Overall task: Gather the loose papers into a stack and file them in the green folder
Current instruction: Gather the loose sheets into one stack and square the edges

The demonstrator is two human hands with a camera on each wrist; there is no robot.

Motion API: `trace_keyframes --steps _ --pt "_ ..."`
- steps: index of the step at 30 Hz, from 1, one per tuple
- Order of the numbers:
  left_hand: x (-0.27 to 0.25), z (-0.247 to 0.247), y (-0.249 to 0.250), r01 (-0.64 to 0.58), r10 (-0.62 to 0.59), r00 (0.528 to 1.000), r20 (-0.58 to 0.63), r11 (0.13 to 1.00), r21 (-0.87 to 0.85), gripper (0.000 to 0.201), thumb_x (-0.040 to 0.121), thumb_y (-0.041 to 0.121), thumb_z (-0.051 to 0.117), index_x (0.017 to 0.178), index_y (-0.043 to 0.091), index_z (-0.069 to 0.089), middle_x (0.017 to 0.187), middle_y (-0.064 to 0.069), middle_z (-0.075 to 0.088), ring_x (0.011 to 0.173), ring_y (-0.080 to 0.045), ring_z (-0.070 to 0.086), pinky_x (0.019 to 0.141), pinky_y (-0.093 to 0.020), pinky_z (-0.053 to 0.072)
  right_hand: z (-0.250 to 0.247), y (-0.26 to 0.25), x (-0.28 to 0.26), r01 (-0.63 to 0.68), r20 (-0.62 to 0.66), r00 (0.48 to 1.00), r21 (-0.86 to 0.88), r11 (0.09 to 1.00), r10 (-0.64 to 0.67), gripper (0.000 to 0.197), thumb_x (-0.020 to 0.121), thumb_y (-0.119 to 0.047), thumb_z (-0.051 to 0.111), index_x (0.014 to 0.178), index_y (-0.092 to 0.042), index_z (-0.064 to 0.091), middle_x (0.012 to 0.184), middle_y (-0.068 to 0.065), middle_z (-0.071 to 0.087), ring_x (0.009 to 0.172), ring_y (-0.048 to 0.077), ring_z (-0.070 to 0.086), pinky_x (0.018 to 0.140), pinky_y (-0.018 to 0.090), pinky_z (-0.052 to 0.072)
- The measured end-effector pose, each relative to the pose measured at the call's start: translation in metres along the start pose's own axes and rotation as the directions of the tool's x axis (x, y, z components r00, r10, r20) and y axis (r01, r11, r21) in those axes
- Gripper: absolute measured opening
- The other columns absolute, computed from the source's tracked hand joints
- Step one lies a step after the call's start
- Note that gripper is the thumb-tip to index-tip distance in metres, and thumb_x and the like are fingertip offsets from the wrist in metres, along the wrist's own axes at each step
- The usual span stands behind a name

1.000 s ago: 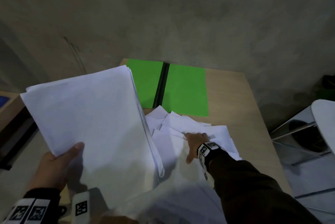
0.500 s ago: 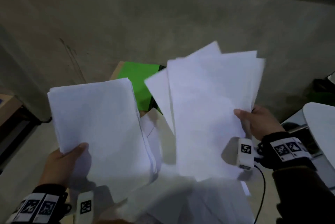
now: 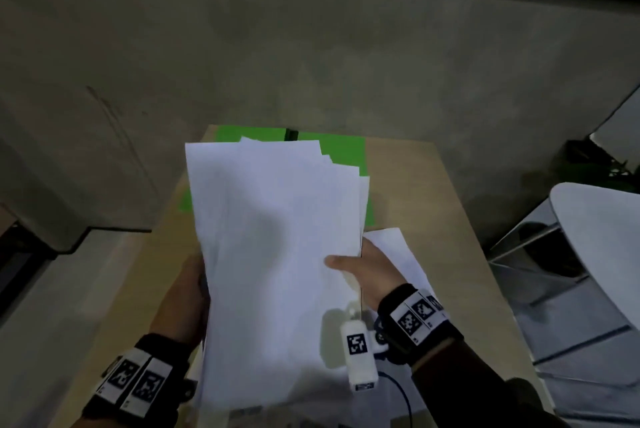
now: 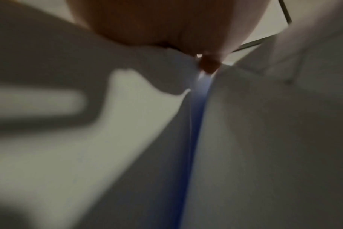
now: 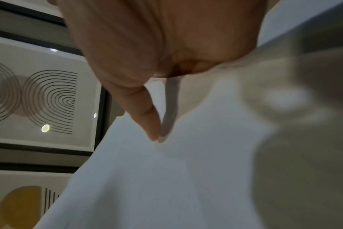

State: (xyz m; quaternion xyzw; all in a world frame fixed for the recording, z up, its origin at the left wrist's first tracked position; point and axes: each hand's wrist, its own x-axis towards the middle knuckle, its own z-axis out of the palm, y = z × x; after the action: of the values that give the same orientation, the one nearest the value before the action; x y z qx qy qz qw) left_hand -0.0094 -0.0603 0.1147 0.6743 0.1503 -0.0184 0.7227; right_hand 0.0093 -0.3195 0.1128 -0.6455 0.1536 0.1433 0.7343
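Above the table (image 3: 433, 206), both hands hold the paper stack (image 3: 277, 254). Left hand (image 3: 183, 303) grips its left edge; right hand (image 3: 370, 272) pinches its right edge, thumb on top. Green folder (image 3: 343, 154) lies open behind, partly hidden; contents cannot be determined. One loose sheet (image 3: 394, 247) lies below.

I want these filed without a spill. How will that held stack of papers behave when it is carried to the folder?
The stack of papers is probably floppy: thin sheets. Its top edges are fanned, so sheets may slip. Both the left hand and right hand hold it.
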Motion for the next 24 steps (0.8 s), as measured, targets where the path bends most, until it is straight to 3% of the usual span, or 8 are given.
trace_keyframes --steps 2,4,8,11,15,18,20,24 --pt "-0.002 0.003 0.003 0.003 0.005 0.993 0.119 0.998 -0.063 0.071 0.089 0.064 0.030 0.135 0.010 0.042 0.123 -0.004 0.052 0.120 -0.022 0.047 0.093 -0.025 0.036 -0.004 -0.003 -0.004 0.023 -0.050 0.998 -0.004 1.000 -0.023 0.041 0.078 0.005 0.068 0.116 -0.008 0.064 0.110 0.009 0.072 0.102 0.027 0.068 0.096 0.046 0.051" --pt "-0.004 0.003 0.006 -0.082 0.082 0.978 0.192 0.997 -0.007 0.082 0.073 0.076 0.043 0.132 0.019 0.046 0.122 0.004 0.057 0.123 -0.017 0.054 0.089 -0.024 0.046 -0.006 -0.009 -0.011 0.098 -0.073 0.992 -0.029 0.995 -0.100 0.041 0.076 0.000 0.071 0.115 -0.010 0.065 0.108 0.007 0.073 0.102 0.026 0.069 0.094 0.044 0.052" --pt "-0.010 0.007 0.010 -0.308 0.280 0.937 0.210 0.944 0.119 0.041 0.088 0.041 0.056 0.124 0.022 0.056 0.102 0.021 0.069 0.105 0.007 0.060 0.081 -0.001 0.044 0.004 -0.031 -0.036 0.247 -0.036 0.967 -0.099 0.964 -0.251 0.031 0.076 -0.005 0.075 0.106 -0.007 0.069 0.099 0.008 0.075 0.091 0.023 0.072 0.077 0.030 0.059" --pt "-0.020 0.015 0.022 -0.419 0.388 0.897 0.212 0.899 0.130 0.029 0.082 0.013 0.070 0.103 0.030 0.060 0.090 0.037 0.068 0.089 0.020 0.060 0.073 0.001 0.044 0.010 -0.040 -0.048 0.334 0.019 0.942 -0.029 0.942 -0.334 0.034 0.071 0.000 0.078 0.103 -0.003 0.069 0.088 0.003 0.077 0.083 0.019 0.073 0.066 0.026 0.057" --pt "-0.013 0.013 0.031 -0.504 0.493 0.857 0.149 0.862 0.046 0.053 0.065 0.032 0.077 0.111 0.010 0.062 0.099 0.008 0.072 0.090 0.005 0.066 0.075 -0.010 0.051 0.008 -0.032 -0.039 0.324 0.009 0.946 0.005 0.946 -0.324 0.051 0.060 -0.003 0.082 0.108 -0.001 0.064 0.090 0.002 0.076 0.085 0.017 0.072 0.067 0.024 0.056" --pt "-0.002 0.008 0.026 -0.493 0.490 0.866 0.100 0.870 0.006 0.086 0.054 0.053 0.079 0.120 0.003 0.054 0.108 -0.005 0.066 0.093 0.000 0.064 0.075 -0.010 0.051 0.007 -0.019 -0.034 0.288 -0.024 0.957 -0.012 0.958 -0.288 0.041 0.066 0.002 0.081 0.103 -0.006 0.068 0.094 0.005 0.076 0.089 0.020 0.072 0.071 0.026 0.057" --pt "-0.002 0.014 0.028 -0.479 0.474 0.874 0.109 0.877 0.026 0.068 0.059 0.041 0.078 0.113 0.005 0.059 0.103 -0.003 0.069 0.091 0.001 0.065 0.073 -0.009 0.050 0.011 -0.011 -0.033 0.271 -0.056 0.961 -0.020 0.962 -0.272 0.031 0.068 0.000 0.080 0.095 -0.012 0.071 0.093 0.005 0.077 0.087 0.020 0.072 0.070 0.025 0.058" --pt "-0.008 0.022 0.032 -0.475 0.476 0.879 0.042 0.880 -0.027 0.019 0.068 0.015 0.078 0.083 0.024 0.071 0.078 0.021 0.074 0.075 0.008 0.066 0.065 -0.010 0.051 0.016 -0.015 -0.036 0.286 -0.118 0.952 0.027 0.958 -0.281 0.019 0.069 0.000 0.079 0.085 -0.010 0.074 0.084 0.007 0.077 0.078 0.021 0.073 0.069 0.031 0.060"
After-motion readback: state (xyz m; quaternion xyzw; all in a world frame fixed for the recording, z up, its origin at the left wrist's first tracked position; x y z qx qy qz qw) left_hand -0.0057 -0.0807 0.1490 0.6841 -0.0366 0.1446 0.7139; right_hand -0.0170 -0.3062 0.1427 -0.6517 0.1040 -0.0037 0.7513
